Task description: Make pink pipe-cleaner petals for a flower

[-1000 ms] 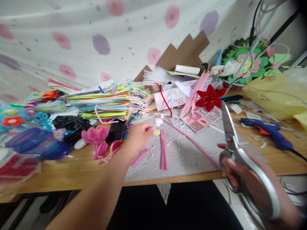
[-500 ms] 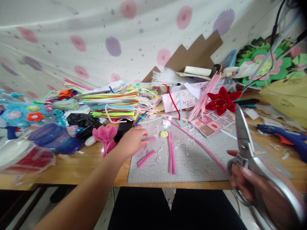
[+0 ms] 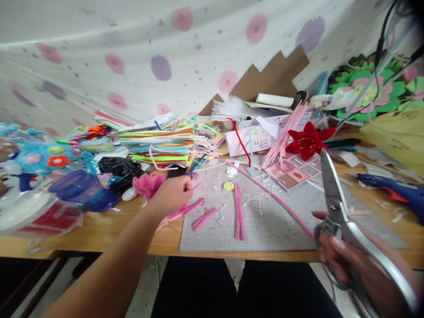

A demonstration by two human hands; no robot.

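My left hand (image 3: pixel 175 192) is closed in a pinch above the mat's left edge, with a short piece of pink pipe cleaner (image 3: pixel 197 185) sticking out past the fingers. Below it lie more cut pink pipe cleaners (image 3: pixel 185 210), and a shorter pair (image 3: pixel 204 219) and a longer pair (image 3: pixel 239 216) rest on the grey cutting mat (image 3: pixel 212 240). My right hand (image 3: pixel 361 260) is wrapped round the handles of large metal scissors (image 3: pixel 334 185), blades pointing up. A long pink pipe cleaner (image 3: pixel 274 196) stretches across the mat towards that hand. Behind my left wrist is a pink fuzzy flower (image 3: pixel 148 184).
Bundles of colourful pipe cleaners (image 3: pixel 159 143) are piled at the back. A red fuzzy flower (image 3: pixel 308 140) stands near an eyeshadow palette (image 3: pixel 291 172). At the right lies a blue glue gun (image 3: pixel 394 187); a blue jar (image 3: pixel 81 190) lies left. White wire scraps (image 3: pixel 256 198) and a yellow coil (image 3: pixel 228 186) dot the mat.
My left hand has drawn back slightly to the left and its fingers have closed on a pink piece. The scissors stay nearly in place. The view has shifted slightly.
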